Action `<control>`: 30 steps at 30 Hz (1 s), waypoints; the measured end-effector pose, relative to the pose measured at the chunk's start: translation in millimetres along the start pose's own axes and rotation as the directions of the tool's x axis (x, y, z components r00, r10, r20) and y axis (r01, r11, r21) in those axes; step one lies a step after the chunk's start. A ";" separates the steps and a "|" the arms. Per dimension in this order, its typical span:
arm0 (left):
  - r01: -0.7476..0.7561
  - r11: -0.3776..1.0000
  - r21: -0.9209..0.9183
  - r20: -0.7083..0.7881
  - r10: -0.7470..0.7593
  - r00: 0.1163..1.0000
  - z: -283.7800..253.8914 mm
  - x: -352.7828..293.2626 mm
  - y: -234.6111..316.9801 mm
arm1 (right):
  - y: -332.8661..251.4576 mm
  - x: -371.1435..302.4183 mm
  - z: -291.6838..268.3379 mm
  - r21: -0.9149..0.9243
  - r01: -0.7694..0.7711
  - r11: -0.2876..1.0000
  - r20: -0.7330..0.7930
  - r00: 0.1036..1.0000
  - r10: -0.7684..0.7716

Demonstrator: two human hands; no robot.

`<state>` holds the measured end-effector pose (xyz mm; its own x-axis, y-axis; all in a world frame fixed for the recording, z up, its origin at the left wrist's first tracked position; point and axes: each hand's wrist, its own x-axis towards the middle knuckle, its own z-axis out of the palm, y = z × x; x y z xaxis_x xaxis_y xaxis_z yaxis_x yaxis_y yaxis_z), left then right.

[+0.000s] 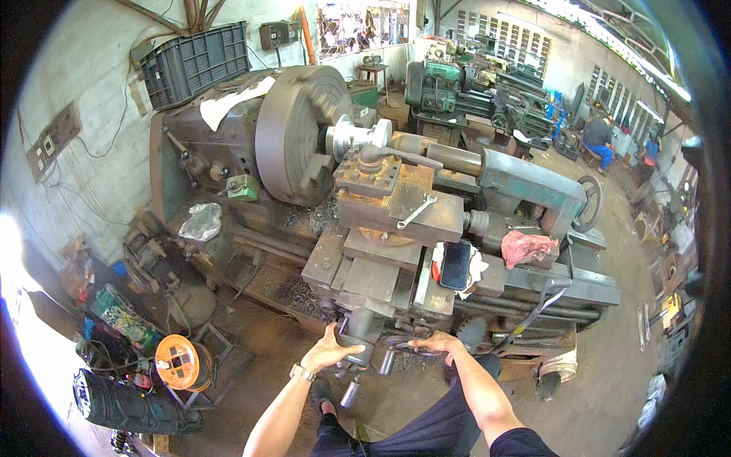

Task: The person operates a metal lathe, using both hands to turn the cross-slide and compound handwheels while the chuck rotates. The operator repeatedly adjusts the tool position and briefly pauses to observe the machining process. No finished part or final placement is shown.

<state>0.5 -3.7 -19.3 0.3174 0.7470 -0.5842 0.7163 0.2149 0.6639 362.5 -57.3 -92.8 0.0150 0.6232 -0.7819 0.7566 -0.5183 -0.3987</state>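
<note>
Across the middle of the scene we face a heavy grey lathe (373, 278), running from the far left toward the right. Its broad round chuck (285, 137) stands on the far left side, and a green-grey tailstock (525, 186) sits to the right. Beyond the chuck, against the wall (84, 156), we see a dark plastic crate (196, 65). On the near left, an orange spool (179, 362) stands by the floor (259, 381). Between chuck and tailstock we find a shiny metal workpiece (358, 135), with a tool post (369, 175) just nearer to us.

At the near side of the carriage, our left hand (329, 352) lies by a grey barrel (364, 327), thumb and fingers spread well apart. To its right, our right hand (438, 344) reaches to a dark handwheel (400, 340), fingers bent at its rim; how tightly they close we cannot tell.

Smaller still, a reddish cloth (527, 247) lies to the right, a dark phone (455, 266) left of it, and a wrench (417, 212) on the carriage top.
</note>
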 end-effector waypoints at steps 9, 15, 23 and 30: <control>-0.015 0.994 0.106 -0.053 0.021 0.998 -4.1 -18.6 20.9 | 9.7 9.8 5.9 0.052 -0.002 0.999 -0.075 0.997 0.006; -0.005 0.993 0.116 -0.062 0.012 0.998 -1.8 -14.2 17.2 | 12.7 5.5 5.8 0.082 -0.027 0.996 -0.058 0.998 0.032; -0.049 0.991 0.124 -0.087 0.060 0.994 3.1 -8.2 11.1 | 8.8 -11.6 2.8 0.102 0.075 0.992 -0.067 0.995 -0.069; -0.015 0.987 0.157 -0.106 0.032 0.994 0.0 -17.2 21.2 | 14.9 -3.2 6.7 0.096 0.100 0.990 -0.062 0.994 -0.095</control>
<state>10.2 -12.0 4.7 0.2728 0.8159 -0.5098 0.8000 0.1019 0.5913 369.3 -70.9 -99.5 -0.0164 0.7046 -0.7094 0.6882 -0.5068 -0.5192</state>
